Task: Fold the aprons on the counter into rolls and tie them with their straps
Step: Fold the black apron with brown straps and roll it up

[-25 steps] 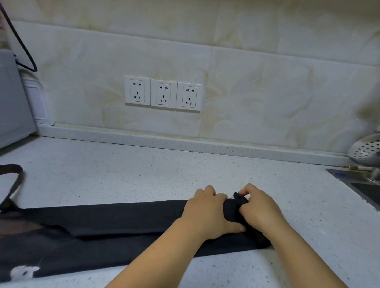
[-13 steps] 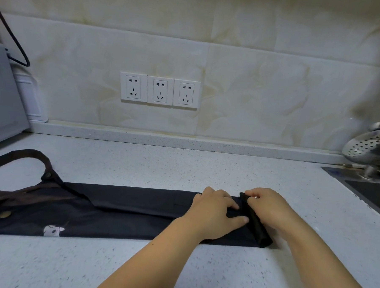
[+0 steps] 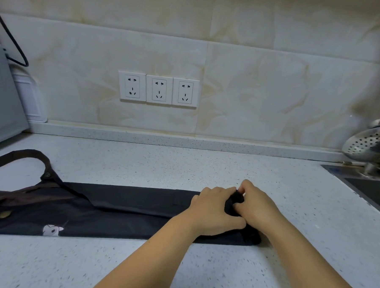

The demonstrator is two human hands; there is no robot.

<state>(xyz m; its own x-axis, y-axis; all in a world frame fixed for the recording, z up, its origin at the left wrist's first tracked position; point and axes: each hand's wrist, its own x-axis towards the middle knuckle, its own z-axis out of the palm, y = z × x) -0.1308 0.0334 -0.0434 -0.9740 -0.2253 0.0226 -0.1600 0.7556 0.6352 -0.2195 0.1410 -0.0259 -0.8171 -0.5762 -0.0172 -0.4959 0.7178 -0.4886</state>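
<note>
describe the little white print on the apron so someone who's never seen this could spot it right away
On the speckled white counter a long black apron lies folded into a flat strip. Follow it toward its left end: near the front edge sits the white print. It is the only pale mark on the dark cloth, just right of a round brass snap.

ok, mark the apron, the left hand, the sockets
apron (image 3: 126, 206), head view, flat folded middle.
left hand (image 3: 214, 210), head view, back of hand.
sockets (image 3: 159, 90), head view, middle plate.
</note>
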